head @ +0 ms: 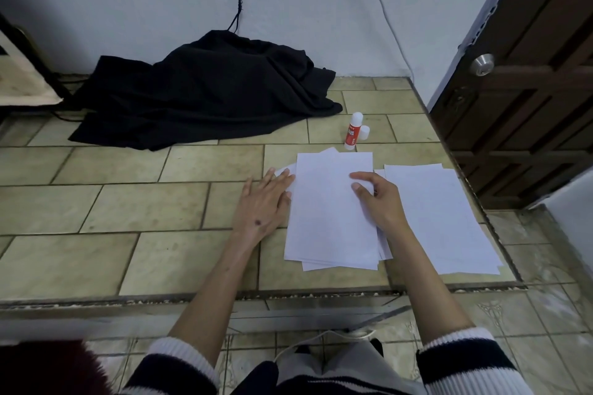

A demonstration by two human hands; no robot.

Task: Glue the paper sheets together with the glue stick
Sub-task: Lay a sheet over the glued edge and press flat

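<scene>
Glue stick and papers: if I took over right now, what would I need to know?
Left hand: flat, pressing the left edge of the middle paper stack; holds nothing.
Right hand: resting on the same stack, fingers curled on the top sheet; holds nothing.
Glue stick: standing beyond the stack, cap off beside it.
Second paper pile: to the right.
Done: a sheet appears laid and pressed down; glue itself cannot be seen.
Left: probably glue and add the remaining sheets, then recap.

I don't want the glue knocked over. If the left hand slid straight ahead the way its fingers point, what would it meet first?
The left hand points up and right, across the left paper stack. It would slide over that paper first; the glue stick stands further along, probably slightly right of its line.
</scene>
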